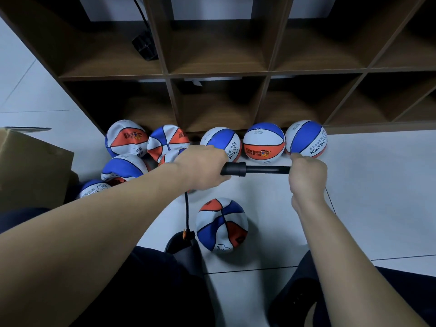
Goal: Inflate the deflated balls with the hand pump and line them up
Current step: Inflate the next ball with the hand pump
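The hand pump was held level above the floor, in front of the wooden shelf unit. The left hand gripped the pump's thick barrel with fingers wrapped round it; the right hand was closed round the handle end, the thin rod showing between the two hands. A black hose hung from the barrel. A crumpled, deflated ball lay on the floor nearer the person than the pump. Three round balls stood side by side against the foot of the shelf unit, beyond the pump. A heap of limp balls lay at the shelf unit's left end, beside a cardboard box.
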Demonstrator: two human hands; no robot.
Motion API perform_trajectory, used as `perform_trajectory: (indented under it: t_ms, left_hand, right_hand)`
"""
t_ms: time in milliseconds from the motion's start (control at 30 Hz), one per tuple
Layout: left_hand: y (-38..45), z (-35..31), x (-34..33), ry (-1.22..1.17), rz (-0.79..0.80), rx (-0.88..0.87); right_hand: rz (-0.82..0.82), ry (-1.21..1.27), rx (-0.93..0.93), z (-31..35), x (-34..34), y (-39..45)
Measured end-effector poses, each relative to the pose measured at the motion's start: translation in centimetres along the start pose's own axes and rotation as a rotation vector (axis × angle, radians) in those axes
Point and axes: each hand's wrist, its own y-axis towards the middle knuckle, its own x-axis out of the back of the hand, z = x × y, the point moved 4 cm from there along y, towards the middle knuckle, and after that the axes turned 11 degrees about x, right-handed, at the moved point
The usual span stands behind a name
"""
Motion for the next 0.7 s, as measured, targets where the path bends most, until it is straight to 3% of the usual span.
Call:
perform_trajectory:
  t_ms: [433,700]
  left_hand:
    - [-0.2,-1.8,-0.5,-0.018,-0.013,-0.006]
    - [0.1,-1.7,-0.5,-0.051,0.036,-0.034]
  right_hand:
    - [0.081,-0.112,0.136,0.0,-4.8,-4.7]
    - [0.301,-0.100,0.113,0.1,-5.5,-3.8]
